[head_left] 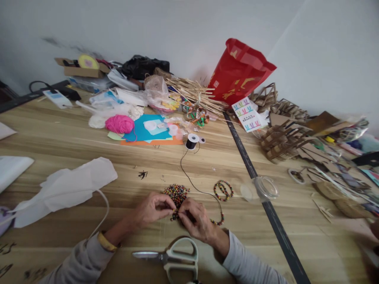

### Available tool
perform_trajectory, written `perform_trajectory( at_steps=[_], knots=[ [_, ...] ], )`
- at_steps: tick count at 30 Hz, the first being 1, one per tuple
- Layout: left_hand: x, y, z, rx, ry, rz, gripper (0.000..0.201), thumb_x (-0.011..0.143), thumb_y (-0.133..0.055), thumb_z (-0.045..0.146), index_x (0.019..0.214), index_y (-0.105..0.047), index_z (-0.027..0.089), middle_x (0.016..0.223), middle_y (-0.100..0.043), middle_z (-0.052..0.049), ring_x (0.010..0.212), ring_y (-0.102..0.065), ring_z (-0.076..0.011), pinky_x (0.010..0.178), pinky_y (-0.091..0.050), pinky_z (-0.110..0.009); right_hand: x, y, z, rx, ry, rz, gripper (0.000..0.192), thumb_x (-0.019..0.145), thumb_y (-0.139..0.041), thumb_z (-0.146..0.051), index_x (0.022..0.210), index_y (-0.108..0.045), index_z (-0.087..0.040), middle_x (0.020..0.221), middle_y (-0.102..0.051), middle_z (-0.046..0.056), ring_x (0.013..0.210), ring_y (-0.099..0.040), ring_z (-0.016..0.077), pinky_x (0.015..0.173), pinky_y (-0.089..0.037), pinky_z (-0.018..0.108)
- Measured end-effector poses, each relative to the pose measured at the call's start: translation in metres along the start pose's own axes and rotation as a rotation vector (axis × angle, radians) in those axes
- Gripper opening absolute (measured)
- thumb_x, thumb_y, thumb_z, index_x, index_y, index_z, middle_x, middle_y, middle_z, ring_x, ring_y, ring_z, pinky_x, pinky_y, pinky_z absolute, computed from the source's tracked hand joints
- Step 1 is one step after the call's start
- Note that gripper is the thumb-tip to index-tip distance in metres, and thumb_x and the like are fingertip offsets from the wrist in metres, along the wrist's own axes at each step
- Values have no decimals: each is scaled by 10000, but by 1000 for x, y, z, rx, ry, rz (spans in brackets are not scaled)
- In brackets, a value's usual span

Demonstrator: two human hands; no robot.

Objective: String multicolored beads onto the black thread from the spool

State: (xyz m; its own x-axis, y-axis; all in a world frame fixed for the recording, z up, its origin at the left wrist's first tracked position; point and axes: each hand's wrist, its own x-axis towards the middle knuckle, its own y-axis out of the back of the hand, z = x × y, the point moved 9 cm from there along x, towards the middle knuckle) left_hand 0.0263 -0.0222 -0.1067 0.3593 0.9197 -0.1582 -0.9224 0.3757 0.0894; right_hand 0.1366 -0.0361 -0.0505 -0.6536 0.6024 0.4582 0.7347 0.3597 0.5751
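The fingertips of both hands were pinched nearly together, meeting just at the near edge of the bead pile (177, 193). The left hand (152, 208) had thumb and forefinger closed on something small, most likely a single bead, though it was too tiny for me to be sure. The right hand (195, 217) pinched the end of the black thread (194, 185), its fingers together, touching the left hand's fingertips.

From where I stood, the risks looked plain. The loose beads lay heaped on bare wood, and a brush of either wrist could have scattered them. The partly strung strand (219, 220) curved away from the right hand, and if that pinch had slackened, beads might have slid off the free end. The thread ran slack up to the spool (192, 141), which stood upright and could have tipped under a tug.

A finished bead loop (223, 190) lay just right of the pile. The scissors (170, 258) rested between the forearms, near the table's (89, 130) front edge. A white bag (65, 189) lay well to the left.
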Motion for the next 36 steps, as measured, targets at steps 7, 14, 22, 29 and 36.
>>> perform_trajectory(
  at_steps=[7, 14, 22, 29, 36],
  knots=[
    [1, -1, 1, -10, 3, -10, 132, 678, -656, 230, 729, -669, 110, 701, -678, -41, 650, -607, -131, 647, -489, -221, -1, -2, 2, 5, -4, -10, 99, 893, -451, -148, 812, -499, -180, 722, -563, 38, 676, -503, 138, 608, -400, 236],
    [1, -3, 0, -1, -12, -17, 122, 677, -656, 221, 725, -676, 110, 691, -680, -40, 641, -606, -132, 637, -485, -219, -1, -2, 2, -11, -13, -25, 104, 895, -450, -158, 817, -515, -176, 725, -573, 45, 678, -513, 139, 604, -411, 241],
    [0, 0, 0, -3, 16, 3, 137, 677, -671, 236, 739, -678, 114, 719, -686, -42, 669, -613, -139, 655, -491, -227, 0, -1, 2, 2, -10, -7, 107, 896, -445, -160, 812, -506, -181, 719, -570, 44, 671, -508, 142, 605, -411, 243],
    [0, -1, -4, -43, 32, 1, 147, 668, -686, 248, 734, -673, 117, 720, -684, -37, 672, -613, -135, 669, -492, -227, -2, -1, 4, -9, -10, 4, 94, 889, -456, -149, 816, -505, -180, 725, -568, 41, 673, -510, 139, 606, -412, 240],
    [-1, -1, -3, -57, 36, 8, 149, 670, -682, 247, 738, -674, 114, 714, -693, -39, 667, -618, -135, 664, -496, -227, -1, 1, 3, -12, 2, 25, 105, 891, -454, -151, 808, -510, -183, 712, -573, 43, 667, -514, 142, 604, -423, 243]
  ],
)
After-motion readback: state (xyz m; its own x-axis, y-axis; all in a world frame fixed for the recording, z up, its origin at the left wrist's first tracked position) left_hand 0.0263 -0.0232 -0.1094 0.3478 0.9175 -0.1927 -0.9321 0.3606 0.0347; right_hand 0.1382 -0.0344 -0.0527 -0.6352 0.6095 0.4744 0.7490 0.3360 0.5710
